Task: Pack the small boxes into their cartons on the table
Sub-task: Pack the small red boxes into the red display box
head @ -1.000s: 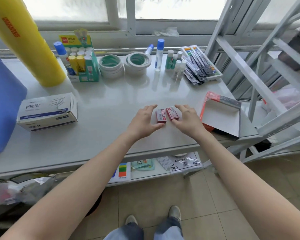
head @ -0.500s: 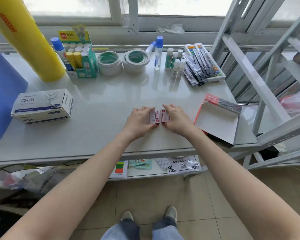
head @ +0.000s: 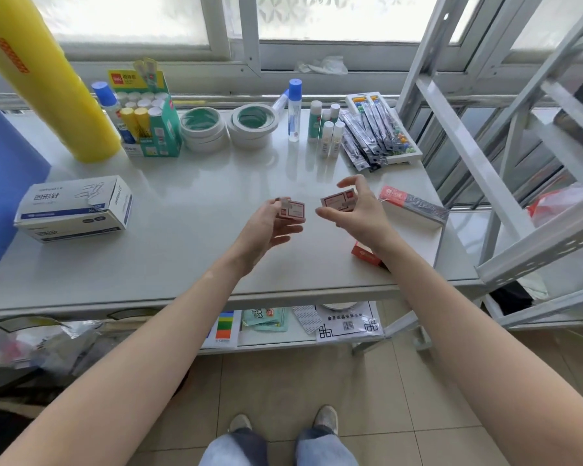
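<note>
Two small red-and-white boxes are held above the middle of the white table. My left hand grips one small box, its label facing up. My right hand pinches the other small box between thumb and fingers, tilted. Just right of my right hand lies an open red carton with its white flap lying towards me; my right wrist hides part of it. A white-and-blue carton sits at the left of the table.
At the back stand a yellow roll, a green display box of glue sticks, two stacks of tape rolls, glue bottles and a tray of packets. A blue sheet leans at left. Metal shelving stands at right.
Both hands have lifted the two small boxes off the table and drawn them apart. Before, the boxes lay side by side under my fingertips.
</note>
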{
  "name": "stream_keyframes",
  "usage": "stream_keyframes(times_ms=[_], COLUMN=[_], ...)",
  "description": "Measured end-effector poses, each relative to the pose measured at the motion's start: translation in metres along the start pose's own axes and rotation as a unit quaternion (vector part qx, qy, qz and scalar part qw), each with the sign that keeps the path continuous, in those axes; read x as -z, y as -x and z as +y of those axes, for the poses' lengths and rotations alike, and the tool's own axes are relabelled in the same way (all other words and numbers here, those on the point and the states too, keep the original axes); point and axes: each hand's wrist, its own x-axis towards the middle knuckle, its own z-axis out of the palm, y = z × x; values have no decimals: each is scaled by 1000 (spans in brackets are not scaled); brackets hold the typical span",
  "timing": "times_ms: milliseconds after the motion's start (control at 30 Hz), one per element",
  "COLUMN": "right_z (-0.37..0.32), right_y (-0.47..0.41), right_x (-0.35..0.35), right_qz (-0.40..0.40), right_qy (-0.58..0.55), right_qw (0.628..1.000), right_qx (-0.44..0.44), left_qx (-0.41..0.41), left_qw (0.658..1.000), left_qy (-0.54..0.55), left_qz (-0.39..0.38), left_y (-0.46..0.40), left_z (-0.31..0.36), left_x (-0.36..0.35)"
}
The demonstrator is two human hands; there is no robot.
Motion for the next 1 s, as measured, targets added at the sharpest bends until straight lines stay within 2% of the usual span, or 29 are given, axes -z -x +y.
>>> stream_keyframes(times_ms=[133, 333, 533, 700, 900, 1000], right_z=[4, 9, 9, 10, 13, 18], right_y=[4, 6, 8, 10, 16, 19], right_x=[10, 20, 28, 36, 47, 55], right_qz=[-4, -24, -21, -11, 20, 21], right_qy=[-65, -148, -161, -164, -139, -105], right_qw=[998, 988, 986, 986, 990, 994], right_qx=[9, -31, -27, -11, 2, -3], left_qx=[31, 25, -1, -56, -62, -65], left_qw=[992, 991, 999, 983, 968, 969], left_qy=[113, 122, -19, -173, -237, -233], left_qz=[-37, -49, -37, -37, -45, -52], left_y=[4, 5, 2, 8, 1, -1], left_z=[4, 8, 10, 20, 30, 32], left_x=[-7, -18, -29, -29, -32, -42])
